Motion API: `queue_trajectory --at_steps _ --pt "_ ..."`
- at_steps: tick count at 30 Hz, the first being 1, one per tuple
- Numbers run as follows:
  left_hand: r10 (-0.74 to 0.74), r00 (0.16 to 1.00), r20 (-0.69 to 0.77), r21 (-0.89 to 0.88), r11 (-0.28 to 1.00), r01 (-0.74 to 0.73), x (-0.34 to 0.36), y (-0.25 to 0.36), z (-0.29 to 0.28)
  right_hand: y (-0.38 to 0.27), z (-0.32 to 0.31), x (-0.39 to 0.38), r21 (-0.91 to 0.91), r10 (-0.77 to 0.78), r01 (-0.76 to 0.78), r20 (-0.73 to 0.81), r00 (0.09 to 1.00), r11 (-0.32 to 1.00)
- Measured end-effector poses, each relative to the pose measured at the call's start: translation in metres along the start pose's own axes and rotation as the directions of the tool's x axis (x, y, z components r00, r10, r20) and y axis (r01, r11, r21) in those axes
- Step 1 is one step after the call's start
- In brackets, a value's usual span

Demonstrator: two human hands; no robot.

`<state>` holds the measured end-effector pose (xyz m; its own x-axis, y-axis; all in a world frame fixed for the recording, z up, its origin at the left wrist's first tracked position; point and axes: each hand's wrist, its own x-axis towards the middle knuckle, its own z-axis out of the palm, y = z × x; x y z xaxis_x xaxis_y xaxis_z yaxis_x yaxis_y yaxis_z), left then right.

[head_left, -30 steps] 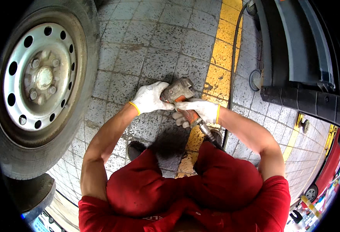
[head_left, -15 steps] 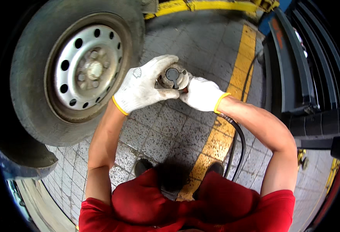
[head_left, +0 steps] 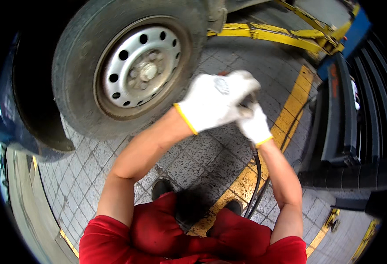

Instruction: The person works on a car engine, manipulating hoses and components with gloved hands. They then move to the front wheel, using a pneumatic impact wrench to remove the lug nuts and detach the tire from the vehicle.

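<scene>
An air impact wrench (head_left: pixel 248 101) is up in front of me, mostly hidden by white gloves with yellow cuffs. My left hand (head_left: pixel 215 100) is wrapped over its body from the left. Below and to the right, my right hand (head_left: pixel 256 125) closes round its handle. Motion blurs the gloves a little. A black air hose (head_left: pixel 258 169) hangs from the handle beneath my right hand. Left of the wrench stands a wheel, its tyre (head_left: pixel 77 83) dark and dusty, its silver steel rim (head_left: pixel 113 97) pierced by round holes. Lug nuts surround the hub (head_left: pixel 148 71).
Yellow lift arms (head_left: pixel 270 35) reach in beyond the wheel, near a blue post (head_left: pixel 356 33). A black tool cabinet (head_left: pixel 338 110) stands close on my right. A yellow stripe (head_left: pixel 286 119) crosses the grey tiled floor. A dark blue vehicle body (head_left: pixel 26 127) is at left.
Both hands have carried the impact wrench rightward in the view and turned it. My left hand now covers more of its body. The view has shifted, showing more of the lift arms.
</scene>
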<state>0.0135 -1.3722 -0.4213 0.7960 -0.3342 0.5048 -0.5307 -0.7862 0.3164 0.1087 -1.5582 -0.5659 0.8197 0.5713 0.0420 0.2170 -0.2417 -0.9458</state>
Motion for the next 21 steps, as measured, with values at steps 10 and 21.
queue_trajectory --at_steps 10,21 --pt "-0.060 0.995 0.079 0.269 0.962 0.036 -0.012 0.011 0.037 0.058 0.020 -0.007 0.061 -0.040 0.036 0.074 0.996 0.998" --pt "-0.459 0.888 0.011 -0.351 0.830 0.434 -0.021 -0.015 0.031 0.042 0.011 -0.004 -0.428 0.019 -0.021 -0.009 1.000 0.904"
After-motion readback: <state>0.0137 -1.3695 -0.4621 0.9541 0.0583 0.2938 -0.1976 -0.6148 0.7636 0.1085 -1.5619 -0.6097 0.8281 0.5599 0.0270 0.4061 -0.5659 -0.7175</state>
